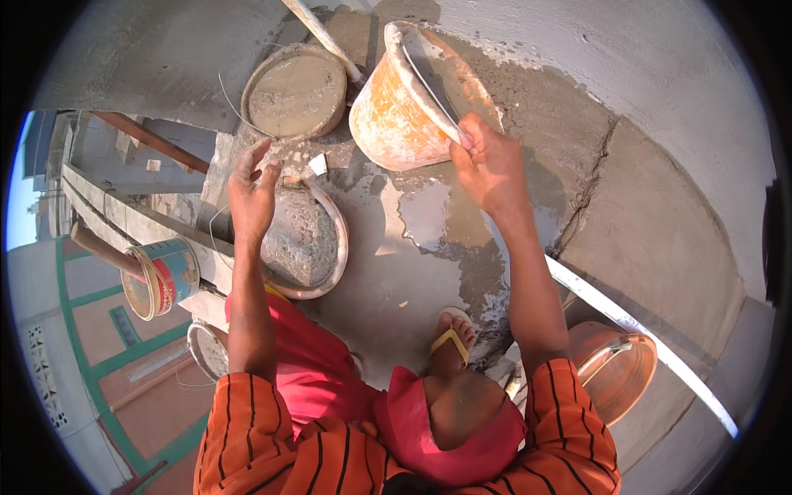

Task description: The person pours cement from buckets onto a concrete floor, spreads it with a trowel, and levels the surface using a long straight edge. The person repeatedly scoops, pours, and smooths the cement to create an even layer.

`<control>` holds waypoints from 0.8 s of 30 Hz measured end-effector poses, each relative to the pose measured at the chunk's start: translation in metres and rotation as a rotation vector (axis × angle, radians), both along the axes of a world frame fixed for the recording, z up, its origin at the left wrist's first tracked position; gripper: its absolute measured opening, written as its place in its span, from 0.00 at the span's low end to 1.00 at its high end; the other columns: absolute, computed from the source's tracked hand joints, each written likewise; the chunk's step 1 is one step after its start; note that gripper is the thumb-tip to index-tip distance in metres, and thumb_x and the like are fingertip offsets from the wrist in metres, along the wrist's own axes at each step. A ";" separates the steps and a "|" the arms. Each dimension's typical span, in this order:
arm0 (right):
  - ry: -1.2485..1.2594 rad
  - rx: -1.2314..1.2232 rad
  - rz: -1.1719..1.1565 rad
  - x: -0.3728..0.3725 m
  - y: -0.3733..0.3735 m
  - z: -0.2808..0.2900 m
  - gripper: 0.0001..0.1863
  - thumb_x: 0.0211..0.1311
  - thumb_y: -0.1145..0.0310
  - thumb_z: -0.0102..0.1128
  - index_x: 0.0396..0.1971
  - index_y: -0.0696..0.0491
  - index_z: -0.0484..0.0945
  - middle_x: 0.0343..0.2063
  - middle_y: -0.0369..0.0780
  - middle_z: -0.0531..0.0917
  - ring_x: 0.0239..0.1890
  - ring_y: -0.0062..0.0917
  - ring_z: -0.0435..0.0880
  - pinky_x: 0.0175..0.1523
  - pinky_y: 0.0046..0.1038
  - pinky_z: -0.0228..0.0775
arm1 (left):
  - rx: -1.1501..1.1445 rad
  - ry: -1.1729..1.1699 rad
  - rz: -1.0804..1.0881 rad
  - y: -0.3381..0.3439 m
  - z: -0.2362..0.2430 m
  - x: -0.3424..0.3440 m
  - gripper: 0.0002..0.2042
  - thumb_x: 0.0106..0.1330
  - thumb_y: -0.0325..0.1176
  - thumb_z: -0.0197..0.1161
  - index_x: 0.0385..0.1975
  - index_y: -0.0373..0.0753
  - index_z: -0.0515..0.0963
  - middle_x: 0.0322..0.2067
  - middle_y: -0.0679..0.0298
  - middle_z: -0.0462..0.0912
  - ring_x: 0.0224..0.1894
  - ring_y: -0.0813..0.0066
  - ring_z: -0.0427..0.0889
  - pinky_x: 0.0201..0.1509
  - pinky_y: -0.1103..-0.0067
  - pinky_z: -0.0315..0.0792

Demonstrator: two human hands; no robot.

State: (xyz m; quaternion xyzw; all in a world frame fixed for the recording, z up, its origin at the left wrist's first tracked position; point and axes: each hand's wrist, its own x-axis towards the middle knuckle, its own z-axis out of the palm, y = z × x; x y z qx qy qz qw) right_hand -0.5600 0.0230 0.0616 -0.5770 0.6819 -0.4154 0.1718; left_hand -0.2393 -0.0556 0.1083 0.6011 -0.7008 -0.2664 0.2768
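Observation:
My right hand [487, 169] grips the rim of a mortar-smeared orange bucket [394, 115], which is tilted on the wet concrete, its metal handle running along the opening. My left hand [252, 190] is open with curved fingers, holding nothing visible, over the edge of a round bucket of lumpy grey mortar [301, 239]. Just beyond it sits another round container of smooth grey mix [293, 95], with a pale pole [326, 33] beside it. A small white fragment [318, 164] lies between the two containers.
At left are a paint bucket [173, 280] with a wooden handle, a small pail [206, 351], a wooden bar [148, 136] and a ledge with a drop beyond. At right are an orange bucket [619, 379], a white strip [627, 322] and a grey wall [693, 99]. My sandaled foot [454, 338] is below.

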 end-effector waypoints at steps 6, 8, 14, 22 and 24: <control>0.163 0.170 0.341 0.055 0.083 0.036 0.05 0.54 0.72 0.58 0.26 0.51 0.70 0.20 0.40 0.74 0.28 0.40 0.78 0.33 0.38 0.68 | 0.096 -0.046 0.269 0.048 0.003 0.149 0.25 0.69 0.41 0.56 0.61 0.32 0.67 0.55 0.48 0.75 0.55 0.62 0.76 0.57 0.73 0.69; 0.211 0.318 0.440 0.067 0.113 0.037 0.06 0.53 0.69 0.60 0.26 0.50 0.71 0.21 0.39 0.75 0.29 0.39 0.79 0.35 0.37 0.69 | 0.493 0.332 0.410 0.062 -0.019 0.163 0.20 0.72 0.47 0.51 0.47 0.34 0.75 0.43 0.54 0.80 0.45 0.69 0.79 0.48 0.76 0.70; -0.225 0.661 0.968 0.083 0.167 0.041 0.12 0.52 0.61 0.64 0.33 0.52 0.77 0.25 0.40 0.79 0.31 0.36 0.81 0.37 0.35 0.71 | 0.728 0.740 0.046 0.084 0.001 0.126 0.21 0.73 0.49 0.48 0.18 0.46 0.62 0.14 0.74 0.56 0.16 0.85 0.53 0.20 0.85 0.51; -0.410 0.567 0.750 0.087 0.170 0.032 0.18 0.56 0.59 0.65 0.41 0.55 0.78 0.31 0.43 0.83 0.36 0.37 0.83 0.41 0.37 0.73 | 0.787 0.657 0.071 0.035 0.053 0.029 0.16 0.73 0.46 0.48 0.22 0.48 0.62 0.14 0.79 0.52 0.14 0.88 0.47 0.16 0.86 0.44; -0.511 0.514 0.657 0.076 0.173 0.035 0.18 0.57 0.58 0.65 0.42 0.55 0.78 0.30 0.42 0.83 0.34 0.35 0.83 0.41 0.36 0.73 | 0.817 0.649 0.028 0.023 0.066 0.002 0.16 0.73 0.44 0.50 0.22 0.49 0.62 0.14 0.79 0.52 0.13 0.88 0.47 0.15 0.86 0.43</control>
